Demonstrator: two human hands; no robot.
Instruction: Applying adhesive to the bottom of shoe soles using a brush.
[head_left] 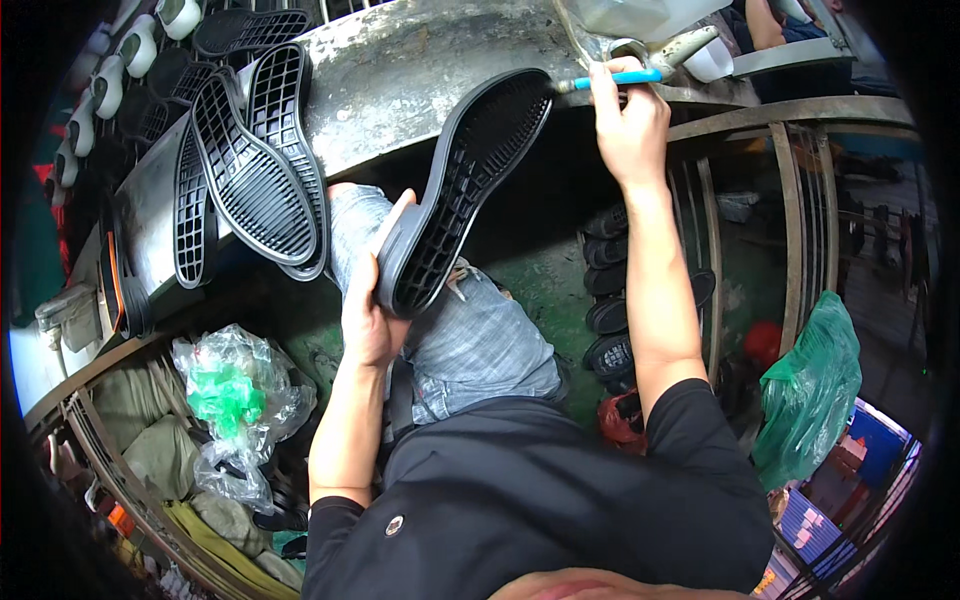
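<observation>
My left hand (375,310) is closed around the heel end of a black shoe sole (462,170), which is tilted with its gridded hollow side toward me. The sole's toe end points up and to the right, at the edge of the worktable. My right hand (632,125) grips a blue-handled brush (618,79) in a pinch. The brush tip meets the rim of the sole's toe, though whether it presses on it is hard to tell. Several more black soles (255,180) lie stacked and overlapping at the table's left.
A grimy metal worktable (400,85) spans the far side. On its right stands a translucent plastic container (640,18). White shoe lasts (110,75) line the far left. Clear and green plastic bags (235,400) hang at lower left, a green bag (812,385) at right. Dark shoes (608,290) sit below.
</observation>
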